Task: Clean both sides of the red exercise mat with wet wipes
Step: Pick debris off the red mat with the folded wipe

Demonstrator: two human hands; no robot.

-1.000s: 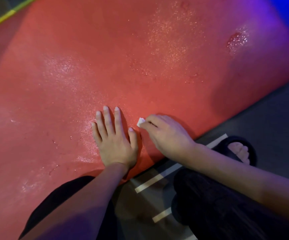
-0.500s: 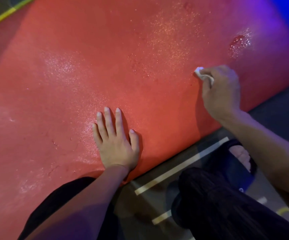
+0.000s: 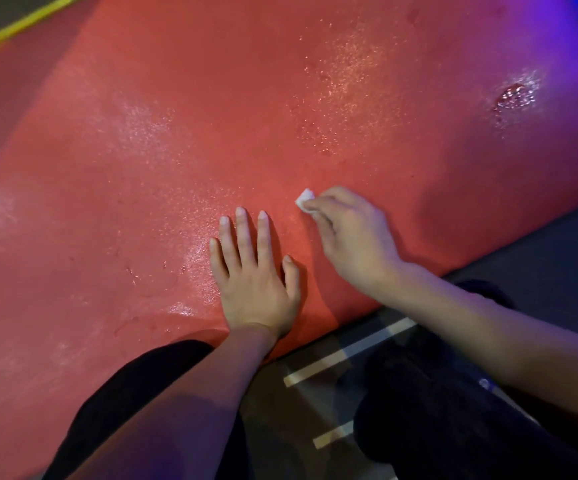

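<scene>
The red exercise mat fills most of the view, lying flat with glistening wet patches. My left hand presses flat on the mat near its front edge, fingers straight and spread. Just right of it, my right hand pinches a small white wet wipe against the mat. Most of the wipe is hidden under the fingers.
A small puddle shines at the mat's far right. Dark floor with pale tape strips runs along the mat's front edge. My knees in black trousers crouch there. A yellow strip lies at top left.
My right hand with the wipe swept from beside my left hand out to the right, then came back next to the left hand. The left hand stayed pressed in place.
</scene>
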